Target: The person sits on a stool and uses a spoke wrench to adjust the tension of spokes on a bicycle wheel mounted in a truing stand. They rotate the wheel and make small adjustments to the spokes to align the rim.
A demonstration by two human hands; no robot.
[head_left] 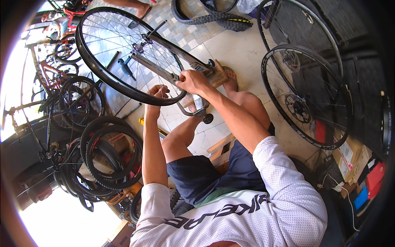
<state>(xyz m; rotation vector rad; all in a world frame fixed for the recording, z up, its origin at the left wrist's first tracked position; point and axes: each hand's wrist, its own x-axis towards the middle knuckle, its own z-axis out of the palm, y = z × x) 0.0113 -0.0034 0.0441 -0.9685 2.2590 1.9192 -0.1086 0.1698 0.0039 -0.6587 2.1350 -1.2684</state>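
Observation:
A bare black bicycle rim laced with spokes is mounted by its hub between the two arms of a metal wheel truing stand. My left hand is at the near part of the rim, its fingertips pinched together by the spokes; whatever is between them is too small to make out. Just right of it, my right hand is closed at the rim's right edge, over the stand. Its fingers hide what they grip. A blue-handled tool shows beyond the spokes.
Two more wheels lean at the right by a dark panel. Loose tyres lie on the tiled floor ahead. Several tyres are heaped at the left, with bicycles behind. Another person's foot is at the top.

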